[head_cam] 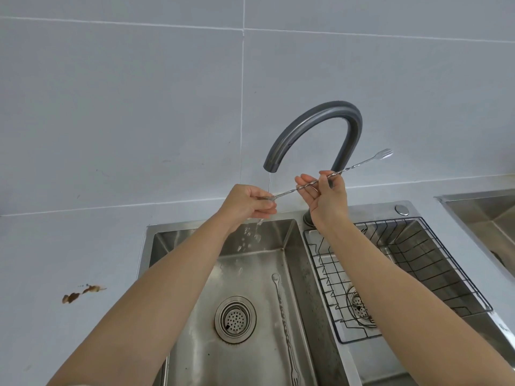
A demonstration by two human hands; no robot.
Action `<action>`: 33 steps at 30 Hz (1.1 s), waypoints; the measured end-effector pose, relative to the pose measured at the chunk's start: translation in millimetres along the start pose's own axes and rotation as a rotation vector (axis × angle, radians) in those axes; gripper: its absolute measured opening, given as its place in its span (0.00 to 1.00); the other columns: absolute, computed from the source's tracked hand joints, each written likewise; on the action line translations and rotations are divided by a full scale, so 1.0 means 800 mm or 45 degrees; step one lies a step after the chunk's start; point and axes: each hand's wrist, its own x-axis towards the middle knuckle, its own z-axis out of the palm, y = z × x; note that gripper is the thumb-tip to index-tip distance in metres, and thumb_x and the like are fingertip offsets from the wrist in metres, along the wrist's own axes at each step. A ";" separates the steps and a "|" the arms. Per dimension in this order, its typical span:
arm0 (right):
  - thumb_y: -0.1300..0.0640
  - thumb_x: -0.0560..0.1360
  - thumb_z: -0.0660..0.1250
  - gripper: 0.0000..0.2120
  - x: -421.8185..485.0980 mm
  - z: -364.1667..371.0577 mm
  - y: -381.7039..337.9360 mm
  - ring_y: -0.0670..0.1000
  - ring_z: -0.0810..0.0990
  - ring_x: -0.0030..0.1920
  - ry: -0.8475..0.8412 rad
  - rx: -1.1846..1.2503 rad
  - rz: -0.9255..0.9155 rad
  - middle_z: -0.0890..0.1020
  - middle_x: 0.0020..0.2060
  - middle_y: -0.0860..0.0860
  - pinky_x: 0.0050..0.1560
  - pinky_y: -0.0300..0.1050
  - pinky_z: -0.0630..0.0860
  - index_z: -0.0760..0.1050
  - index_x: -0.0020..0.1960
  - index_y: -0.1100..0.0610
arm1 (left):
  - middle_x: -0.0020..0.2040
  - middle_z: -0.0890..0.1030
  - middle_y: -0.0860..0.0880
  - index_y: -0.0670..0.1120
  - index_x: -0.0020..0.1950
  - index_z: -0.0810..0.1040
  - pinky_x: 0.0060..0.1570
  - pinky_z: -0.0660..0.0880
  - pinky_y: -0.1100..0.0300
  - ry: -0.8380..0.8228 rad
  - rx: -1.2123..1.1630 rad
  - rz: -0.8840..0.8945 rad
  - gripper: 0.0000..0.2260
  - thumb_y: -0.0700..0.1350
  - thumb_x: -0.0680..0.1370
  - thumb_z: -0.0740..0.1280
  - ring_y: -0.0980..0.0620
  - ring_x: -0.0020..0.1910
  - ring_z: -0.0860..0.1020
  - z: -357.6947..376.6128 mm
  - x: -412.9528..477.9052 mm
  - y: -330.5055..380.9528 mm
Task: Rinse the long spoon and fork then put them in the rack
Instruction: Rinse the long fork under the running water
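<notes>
Over the left basin (200, 358), head view: the held spoon-fork (362, 163) is carried across both hands, slanting up to the right, its fork end raised beside the faucet (320, 118).
Low end: it is gripped in the curled fingers of the left hand (246, 204), under a thin water stream (269, 182); splashes are seen below.
Stem: it is pinched between the thumb and fingertips of the right hand (326, 199).
Basin floor: the second spoon-fork (284, 327) is laid lengthwise just right of the drain strainer (235, 319), spoon end toward the wall.
Right basin: a black wire rack (418, 260) is set inside.
Surface: the pale grey countertop (69, 246) is marked by a brown stain (80, 293).
Room: a grey tiled wall (139, 107) is seen behind; another steel sink (487, 218) is cut off at far right.
</notes>
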 end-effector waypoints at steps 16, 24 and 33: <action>0.60 0.82 0.50 0.11 0.000 0.004 0.004 0.50 0.84 0.37 0.068 0.020 0.025 0.79 0.39 0.55 0.41 0.40 0.82 0.66 0.44 0.53 | 0.41 0.82 0.45 0.34 0.57 0.76 0.38 0.81 0.68 -0.013 0.083 0.020 0.12 0.32 0.74 0.65 0.58 0.33 0.83 -0.008 -0.003 -0.005; 0.59 0.82 0.49 0.10 -0.005 0.009 0.006 0.50 0.83 0.38 0.046 0.074 0.008 0.79 0.39 0.55 0.45 0.41 0.80 0.66 0.45 0.52 | 0.33 0.79 0.45 0.39 0.44 0.78 0.29 0.78 0.69 0.044 0.172 0.021 0.07 0.40 0.78 0.63 0.60 0.24 0.80 -0.005 -0.002 -0.008; 0.65 0.80 0.54 0.10 -0.031 0.027 0.039 0.51 0.82 0.37 -0.112 0.039 0.102 0.79 0.39 0.56 0.43 0.40 0.82 0.66 0.50 0.51 | 0.29 0.78 0.49 0.43 0.38 0.78 0.28 0.75 0.68 0.088 0.183 0.078 0.08 0.40 0.77 0.64 0.61 0.20 0.75 -0.015 -0.013 -0.009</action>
